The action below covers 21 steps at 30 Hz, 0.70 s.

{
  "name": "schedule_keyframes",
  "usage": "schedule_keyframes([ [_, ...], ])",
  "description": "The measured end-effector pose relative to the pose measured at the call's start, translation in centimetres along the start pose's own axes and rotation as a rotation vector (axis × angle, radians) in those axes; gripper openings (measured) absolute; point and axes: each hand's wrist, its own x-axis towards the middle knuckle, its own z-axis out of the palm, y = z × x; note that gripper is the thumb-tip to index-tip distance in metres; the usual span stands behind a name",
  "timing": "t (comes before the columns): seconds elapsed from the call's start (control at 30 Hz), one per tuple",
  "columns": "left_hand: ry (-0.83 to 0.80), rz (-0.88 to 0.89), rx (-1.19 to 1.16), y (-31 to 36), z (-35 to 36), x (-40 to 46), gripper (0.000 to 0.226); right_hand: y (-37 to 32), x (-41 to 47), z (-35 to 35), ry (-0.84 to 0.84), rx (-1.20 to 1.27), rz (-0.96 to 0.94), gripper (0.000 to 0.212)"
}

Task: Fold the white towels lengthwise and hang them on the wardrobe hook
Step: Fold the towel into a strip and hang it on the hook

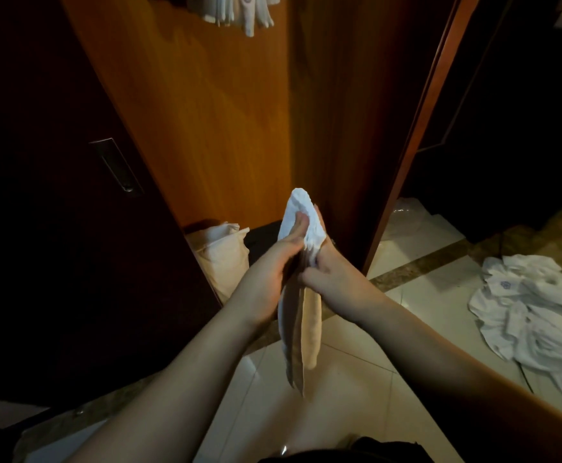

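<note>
Both hands, left and right, grip folded towel; long axis vertical, tail down.

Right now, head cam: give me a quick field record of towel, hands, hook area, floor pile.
towel in hand: white towel, folded into a narrow strip, held upright, lower end hanging free
left hand: grips the towel, thumb over its upper part
right hand: holds the towel from the other side
hung towels: at top edge on the wardrobe panel; hook not visible
towel pile: unfolded, on the tiled floor at right
</note>
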Motion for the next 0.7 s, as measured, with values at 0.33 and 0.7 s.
schedule_keyframes([
  [0.33, -0.006, -0.050, 0.226, 1.0, -1.2, 0.4, 0.078, -1.0, 0.0, 0.8, 0.305, -0.211, -0.125, 0.039],
  [0.7, 0.181, 0.162, -0.092, 4.8, -5.6, 3.1, 0.089, -8.6, 1.1, -5.0, 0.109, 0.350, -0.155, 0.033],
])
